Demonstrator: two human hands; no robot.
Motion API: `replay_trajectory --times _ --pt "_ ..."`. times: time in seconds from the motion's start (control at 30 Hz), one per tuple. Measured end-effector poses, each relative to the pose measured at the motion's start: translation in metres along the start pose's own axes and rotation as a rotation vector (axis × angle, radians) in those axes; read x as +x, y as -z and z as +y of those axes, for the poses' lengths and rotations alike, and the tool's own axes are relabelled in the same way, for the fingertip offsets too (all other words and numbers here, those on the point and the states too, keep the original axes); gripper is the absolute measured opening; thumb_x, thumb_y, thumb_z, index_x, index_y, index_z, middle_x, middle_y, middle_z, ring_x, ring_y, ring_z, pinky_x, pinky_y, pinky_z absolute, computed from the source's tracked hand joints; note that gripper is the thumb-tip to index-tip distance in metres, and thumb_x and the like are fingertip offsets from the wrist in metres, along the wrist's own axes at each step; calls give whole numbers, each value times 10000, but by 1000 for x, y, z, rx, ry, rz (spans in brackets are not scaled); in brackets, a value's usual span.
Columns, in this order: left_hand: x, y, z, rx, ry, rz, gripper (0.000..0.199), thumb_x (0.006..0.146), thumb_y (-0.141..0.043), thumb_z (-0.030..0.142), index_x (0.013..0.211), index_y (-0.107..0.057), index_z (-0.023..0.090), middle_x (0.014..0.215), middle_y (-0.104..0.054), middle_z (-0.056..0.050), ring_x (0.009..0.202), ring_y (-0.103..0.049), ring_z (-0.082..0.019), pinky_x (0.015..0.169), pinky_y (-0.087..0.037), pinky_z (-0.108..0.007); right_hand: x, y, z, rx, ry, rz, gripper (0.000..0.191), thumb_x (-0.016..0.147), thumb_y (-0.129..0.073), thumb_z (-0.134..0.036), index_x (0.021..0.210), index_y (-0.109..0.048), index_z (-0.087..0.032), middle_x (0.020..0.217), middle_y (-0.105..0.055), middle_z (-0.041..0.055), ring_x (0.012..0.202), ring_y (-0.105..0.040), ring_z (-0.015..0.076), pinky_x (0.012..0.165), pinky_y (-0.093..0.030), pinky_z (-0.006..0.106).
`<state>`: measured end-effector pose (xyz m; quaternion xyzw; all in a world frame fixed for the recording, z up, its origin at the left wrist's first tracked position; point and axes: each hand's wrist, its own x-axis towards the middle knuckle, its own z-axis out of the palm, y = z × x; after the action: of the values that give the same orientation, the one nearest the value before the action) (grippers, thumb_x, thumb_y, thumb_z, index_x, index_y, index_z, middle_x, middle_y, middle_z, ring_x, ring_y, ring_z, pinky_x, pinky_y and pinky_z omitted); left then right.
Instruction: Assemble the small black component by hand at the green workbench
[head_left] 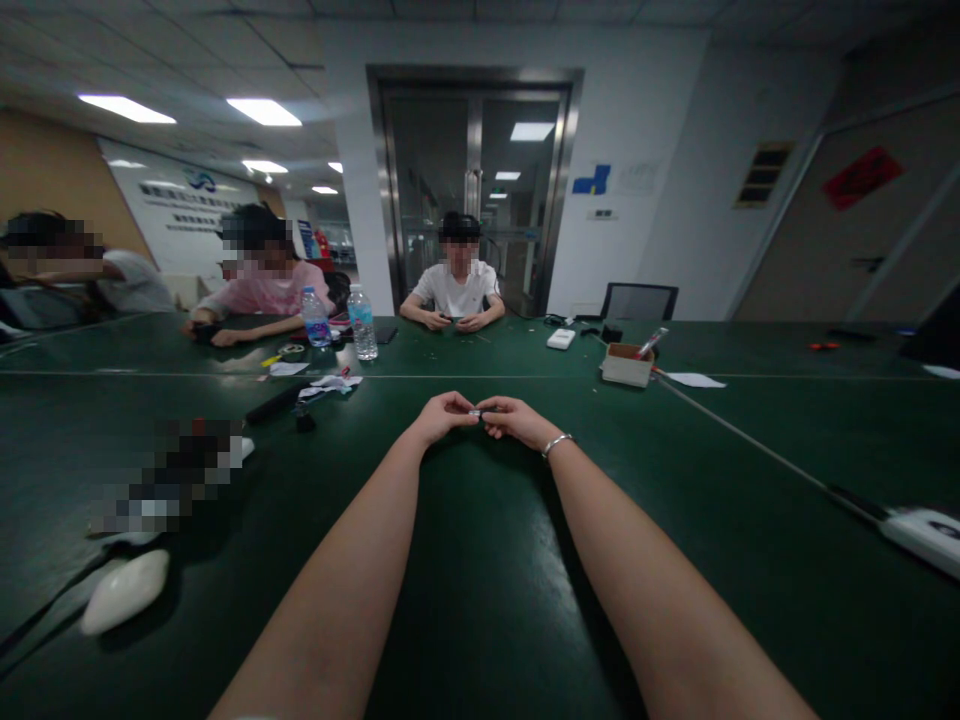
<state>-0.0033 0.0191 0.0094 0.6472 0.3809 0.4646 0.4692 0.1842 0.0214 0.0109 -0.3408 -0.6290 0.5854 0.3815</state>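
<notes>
Over the green table [480, 560], my two hands meet with their fingertips nearly together. My left hand [442, 418] is closed in a pinch on one side of a small silvery and dark piece [475, 413]. From the other side, my right hand [519, 420] pinches the same piece, its other fingers curled. A silver bracelet [556, 444] circles my right wrist. The piece is too small for me to tell its kind, and the fingers cover most of it.
Two water bottles [362, 322] stand at the back left. A small box [627, 366] and a white device [561, 339] sit at the back right. A white mouse [127, 592] lies at the near left, a power strip [926, 535] far right. Several people sit across the table.
</notes>
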Motion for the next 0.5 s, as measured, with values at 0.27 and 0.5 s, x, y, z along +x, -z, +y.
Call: replay_trajectory --times 0.27,0.5 --pt "2 -7 4 1 163 67 417 673 -667 487 875 -563 138 731 -628 -48 636 -597 -124 596 -462 -250 2 -1 1 -15 7 16 199 784 -613 -102 982 -608 -119 575 -606 -11 473 -545 54 454 -465 134" --pt "6 -7 -7 107 56 35 331 733 -631 416 879 -549 131 541 -533 17 472 -499 -85 456 -375 -204 3 -2 1 -29 -13 31 203 774 -620 -81 974 -622 -119 599 -616 -1 488 -547 56 462 -472 138"
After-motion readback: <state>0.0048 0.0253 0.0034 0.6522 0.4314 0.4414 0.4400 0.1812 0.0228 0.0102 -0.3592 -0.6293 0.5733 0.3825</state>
